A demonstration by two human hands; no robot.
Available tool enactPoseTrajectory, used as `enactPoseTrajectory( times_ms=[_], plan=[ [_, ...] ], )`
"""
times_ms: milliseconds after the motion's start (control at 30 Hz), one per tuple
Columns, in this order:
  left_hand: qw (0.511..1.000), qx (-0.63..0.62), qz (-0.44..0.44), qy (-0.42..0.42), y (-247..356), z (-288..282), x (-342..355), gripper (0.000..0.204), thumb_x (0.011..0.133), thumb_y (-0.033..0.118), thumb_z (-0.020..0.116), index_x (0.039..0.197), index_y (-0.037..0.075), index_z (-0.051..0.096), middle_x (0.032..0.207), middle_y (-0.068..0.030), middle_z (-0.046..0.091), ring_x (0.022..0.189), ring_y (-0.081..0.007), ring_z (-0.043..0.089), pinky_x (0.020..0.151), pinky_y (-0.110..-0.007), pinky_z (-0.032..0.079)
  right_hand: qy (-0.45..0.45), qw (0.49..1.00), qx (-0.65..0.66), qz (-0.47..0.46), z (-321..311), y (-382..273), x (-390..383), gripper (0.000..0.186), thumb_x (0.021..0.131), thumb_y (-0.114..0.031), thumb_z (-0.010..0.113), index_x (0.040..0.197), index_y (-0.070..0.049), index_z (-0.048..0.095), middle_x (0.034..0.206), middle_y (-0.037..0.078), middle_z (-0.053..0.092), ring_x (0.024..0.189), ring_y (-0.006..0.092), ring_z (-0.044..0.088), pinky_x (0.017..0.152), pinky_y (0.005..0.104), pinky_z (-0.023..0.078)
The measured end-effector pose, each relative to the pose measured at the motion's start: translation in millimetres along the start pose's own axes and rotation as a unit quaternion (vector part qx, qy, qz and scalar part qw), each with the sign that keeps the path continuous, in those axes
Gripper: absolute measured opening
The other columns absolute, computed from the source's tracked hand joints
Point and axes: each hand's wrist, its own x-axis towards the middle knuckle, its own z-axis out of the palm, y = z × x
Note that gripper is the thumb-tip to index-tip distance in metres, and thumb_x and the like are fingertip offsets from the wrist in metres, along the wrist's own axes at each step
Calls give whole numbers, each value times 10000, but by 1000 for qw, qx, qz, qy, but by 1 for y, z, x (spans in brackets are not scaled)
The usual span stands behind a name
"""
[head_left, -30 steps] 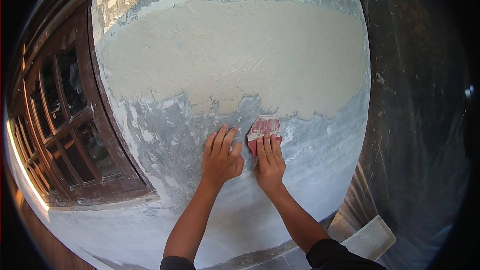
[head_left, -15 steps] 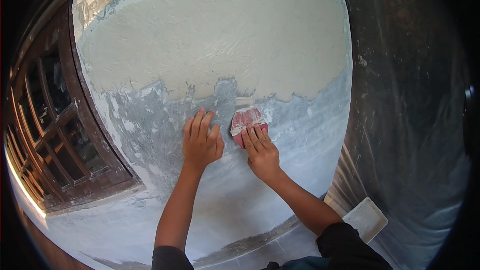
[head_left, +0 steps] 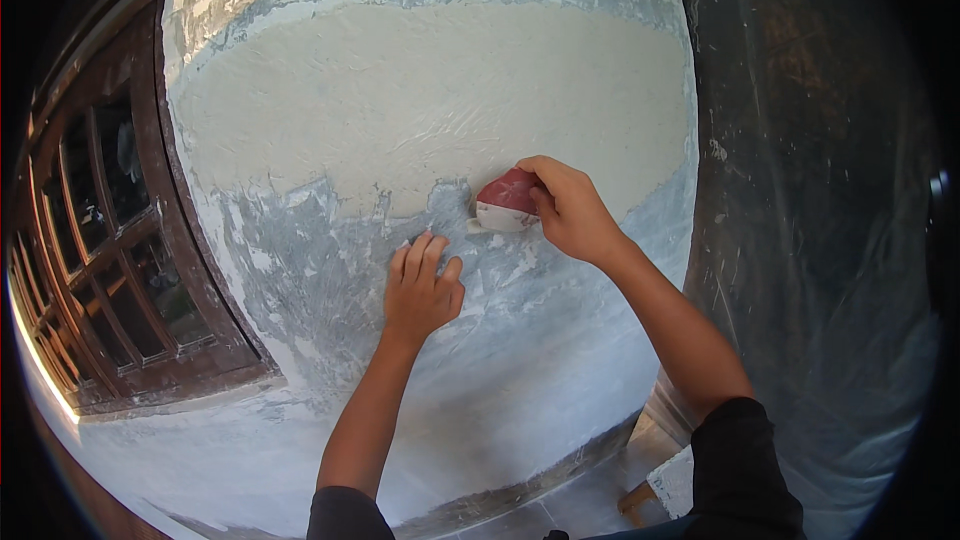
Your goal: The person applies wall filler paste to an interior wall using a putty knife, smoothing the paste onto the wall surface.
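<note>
Red scraper (head_left: 507, 192), pinched in right grip (head_left: 575, 210)

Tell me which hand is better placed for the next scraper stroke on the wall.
Probably the right hand: it already grips the scraper, beside the lower edge of the pale coat. The left hand sits lower, with no tool showing.

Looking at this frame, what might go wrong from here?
The red scraper, held in the right hand, might score the pale coat if its edge digs in. White paste along the scraper's lower part could drop off. The left hand, close below the coat's ragged lower edge, might smudge it by brushing upward.
</note>
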Motion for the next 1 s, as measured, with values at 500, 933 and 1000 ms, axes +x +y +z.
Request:
enactPoseTrajectory(
  times_ms=[500,933,1000],
  plan=[
    [1000,13,2,2,-1,6,-5,382,702,90,637,1051,111,485,1163,-111,554,1128,-305,499,922,-442,344,20,999,42,27,18,24,16,286,843,95,519,1116,24,573,962,198,667,879,329,666,792,366,512],
    [1000,16,-4,6,3,8,-7,349,718,97,633,1040,107,499,1155,-110,556,1119,-301,501,918,-446,345,109,988,62,89,15,31,21,283,827,82,547,1098,17,591,932,214,678,860,321,685,769,378,521],
    [1000,17,-2,3,2,7,-8,346,717,99,634,1036,106,501,1154,-109,556,1119,-300,501,919,-448,345,130,986,69,82,14,34,20,278,826,76,551,1094,18,593,916,212,675,851,318,686,761,369,521]
  ],
)
